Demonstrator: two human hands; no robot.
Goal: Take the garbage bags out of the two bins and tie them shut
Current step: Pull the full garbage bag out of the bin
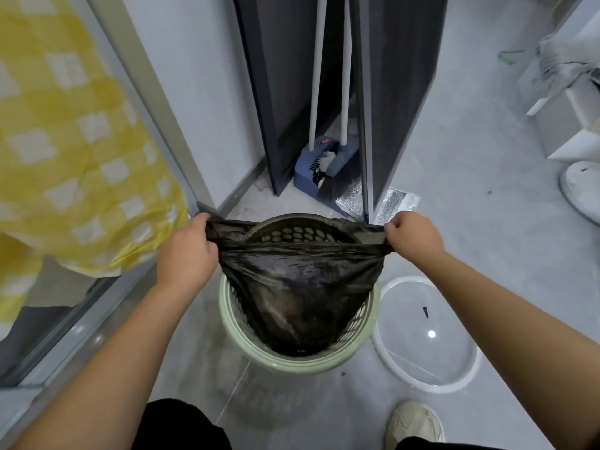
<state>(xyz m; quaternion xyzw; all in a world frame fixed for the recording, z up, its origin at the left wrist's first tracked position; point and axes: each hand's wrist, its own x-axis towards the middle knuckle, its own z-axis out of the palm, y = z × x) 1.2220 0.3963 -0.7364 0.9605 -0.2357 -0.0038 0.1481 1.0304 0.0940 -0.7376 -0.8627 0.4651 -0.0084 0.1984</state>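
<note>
Checked cloth: a yellow-and-white checked fabric (74,151) hangs at the far left, beside a pale grey frame.
Left hand: the left hand (186,251) is at the bin's left side, its fingers curled tight and clamped on the bag's left edge, gathering the plastic into a bunch.
Garbage bag: the dark, translucent thin plastic garbage bag (298,280) is stretched taut between both hands. Its near edge forms a straight band across the bin's mouth, its far edge lies over the bin's far rim, and its sagging body hangs down inside the bin.
Bin: the pale green round plastic bin with a perforated wall (292,363) stands on the grey floor, directly under the bag.
Behind the bin: a blue dustpan and broom set with white handles (319,167) stands upright between two dark grey panels (276,76), with crinkled silver foil (396,201) on the floor at their foot.
Right hand: the right hand (414,235) is at the bin's right side, its fingers closed into a fist that pinches the bag's right edge.
Ring: a white round ring with a clear centre (431,387) lies flat just beside the bin on its right.
Shoe: a beige shoe (415,423) is on the floor near the ring, at the bottom edge.
Far right: a white round base (581,190) is partly cut off by the frame.
</note>
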